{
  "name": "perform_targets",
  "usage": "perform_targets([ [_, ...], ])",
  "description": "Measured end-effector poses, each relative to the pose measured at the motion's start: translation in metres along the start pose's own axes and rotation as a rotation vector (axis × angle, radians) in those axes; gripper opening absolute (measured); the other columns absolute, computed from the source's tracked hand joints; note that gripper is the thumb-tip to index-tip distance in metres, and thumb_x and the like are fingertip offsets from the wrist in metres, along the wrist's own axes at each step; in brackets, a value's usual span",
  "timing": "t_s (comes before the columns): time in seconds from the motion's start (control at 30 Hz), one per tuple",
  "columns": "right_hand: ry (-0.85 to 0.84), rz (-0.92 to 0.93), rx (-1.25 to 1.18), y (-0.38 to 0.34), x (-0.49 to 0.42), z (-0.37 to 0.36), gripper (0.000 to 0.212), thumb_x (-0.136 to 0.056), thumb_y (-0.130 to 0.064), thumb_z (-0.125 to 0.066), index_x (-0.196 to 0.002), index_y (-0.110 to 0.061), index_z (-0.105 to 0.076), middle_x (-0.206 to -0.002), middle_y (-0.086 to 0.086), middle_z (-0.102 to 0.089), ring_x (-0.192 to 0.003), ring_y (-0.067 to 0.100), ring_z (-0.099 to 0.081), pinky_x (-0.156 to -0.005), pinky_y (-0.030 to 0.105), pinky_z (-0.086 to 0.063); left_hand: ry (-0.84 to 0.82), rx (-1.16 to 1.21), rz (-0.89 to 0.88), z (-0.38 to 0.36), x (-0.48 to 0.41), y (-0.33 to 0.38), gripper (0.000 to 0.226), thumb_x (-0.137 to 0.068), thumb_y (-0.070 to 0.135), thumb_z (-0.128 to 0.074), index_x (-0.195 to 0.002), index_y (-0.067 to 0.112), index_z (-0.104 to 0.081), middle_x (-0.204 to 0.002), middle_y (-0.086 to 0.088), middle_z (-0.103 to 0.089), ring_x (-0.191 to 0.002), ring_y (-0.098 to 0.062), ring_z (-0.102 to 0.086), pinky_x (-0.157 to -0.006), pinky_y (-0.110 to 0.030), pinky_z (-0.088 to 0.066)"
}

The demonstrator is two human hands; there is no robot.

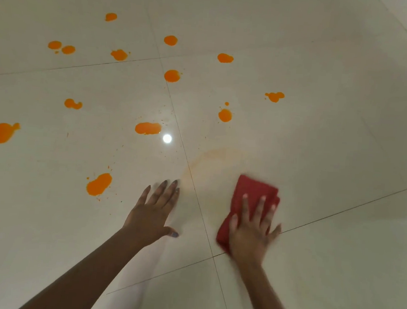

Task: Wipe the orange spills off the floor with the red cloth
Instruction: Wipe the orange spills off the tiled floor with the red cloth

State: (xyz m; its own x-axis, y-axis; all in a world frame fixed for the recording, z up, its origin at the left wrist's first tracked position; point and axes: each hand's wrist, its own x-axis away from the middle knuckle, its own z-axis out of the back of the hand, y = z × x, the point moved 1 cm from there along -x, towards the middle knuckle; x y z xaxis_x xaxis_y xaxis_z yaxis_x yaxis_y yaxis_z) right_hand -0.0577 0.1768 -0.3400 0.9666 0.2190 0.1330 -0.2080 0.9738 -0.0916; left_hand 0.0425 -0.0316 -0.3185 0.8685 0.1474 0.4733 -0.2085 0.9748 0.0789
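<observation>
My right hand (252, 229) presses flat on a folded red cloth (253, 192) on the pale tiled floor (334, 116); both look blurred. My left hand (155, 209) rests flat on the floor with fingers spread, holding nothing. A faint orange smear (216, 160) lies just beyond the cloth. Several orange spills dot the floor farther out: one (99, 184) left of my left hand, one (148, 128) near the middle, one (2, 133) at the far left, one (225, 115) beyond the smear.
Dark grout lines (194, 190) cross the glossy tiles. A bright lamp reflection (167, 138) shines beside the middle spill. More orange spots (172, 75) lie across the far tiles, with fine specks around them.
</observation>
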Motion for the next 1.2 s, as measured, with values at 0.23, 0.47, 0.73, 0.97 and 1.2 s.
perform_targets([
  [0.23,-0.019,0.462,0.018,-0.069,-0.047,0.002,0.056,-0.089,-0.043,-0.039,-0.144,-0.037,-0.028,-0.157,0.006,-0.018,-0.145,0.031,-0.007,-0.111,0.058,-0.003,0.005,-0.029,0.009,0.000,0.000,0.000,0.106,-0.078,0.073,-0.040,-0.143,0.017,0.022,-0.144,0.003,0.038,-0.142,-0.020,0.025,-0.116,-0.043,0.011],
  [0.47,-0.077,0.054,-0.116,0.021,-0.037,0.006,0.055,-0.092,-0.046,-0.032,-0.144,-0.027,-0.031,-0.158,0.012,-0.004,-0.144,0.031,0.012,-0.112,0.051,0.011,0.009,-0.011,-0.025,0.002,-0.007,0.015,0.116,-0.073,0.077,-0.043,-0.140,0.011,0.026,-0.142,-0.003,0.040,-0.138,-0.024,0.030,-0.115,-0.042,0.012],
  [0.73,-0.066,-0.003,-0.011,0.000,-0.118,0.015,0.053,-0.100,-0.045,-0.015,-0.148,-0.035,0.004,-0.159,0.008,0.009,-0.143,0.036,0.013,-0.114,0.054,0.004,0.083,0.045,0.004,-0.002,-0.012,0.022,0.115,-0.070,0.081,-0.038,-0.137,0.014,0.028,-0.144,-0.004,0.038,-0.134,-0.026,0.034,-0.114,-0.043,0.015],
  [0.97,-0.090,0.773,0.004,-0.025,0.026,-0.008,0.052,-0.094,-0.046,-0.031,-0.144,-0.048,-0.016,-0.157,-0.004,-0.015,-0.144,0.031,-0.014,-0.113,0.054,-0.015,0.112,0.038,0.106,0.004,0.034,-0.003,0.115,-0.062,0.075,-0.058,-0.144,0.005,-0.020,-0.155,-0.017,-0.011,-0.142,-0.037,-0.010,-0.113,-0.051,-0.014],
  [1.2,-0.100,0.444,-0.012,-0.082,-0.103,0.010,0.048,-0.098,-0.044,-0.028,-0.144,-0.047,-0.014,-0.160,0.002,-0.001,-0.145,0.032,0.006,-0.114,0.052,-0.001,0.177,0.031,0.142,-0.010,0.051,-0.021,0.094,-0.058,0.072,-0.065,-0.128,0.009,-0.056,-0.140,-0.021,-0.046,-0.128,-0.040,-0.044,-0.097,-0.058,-0.039],
])
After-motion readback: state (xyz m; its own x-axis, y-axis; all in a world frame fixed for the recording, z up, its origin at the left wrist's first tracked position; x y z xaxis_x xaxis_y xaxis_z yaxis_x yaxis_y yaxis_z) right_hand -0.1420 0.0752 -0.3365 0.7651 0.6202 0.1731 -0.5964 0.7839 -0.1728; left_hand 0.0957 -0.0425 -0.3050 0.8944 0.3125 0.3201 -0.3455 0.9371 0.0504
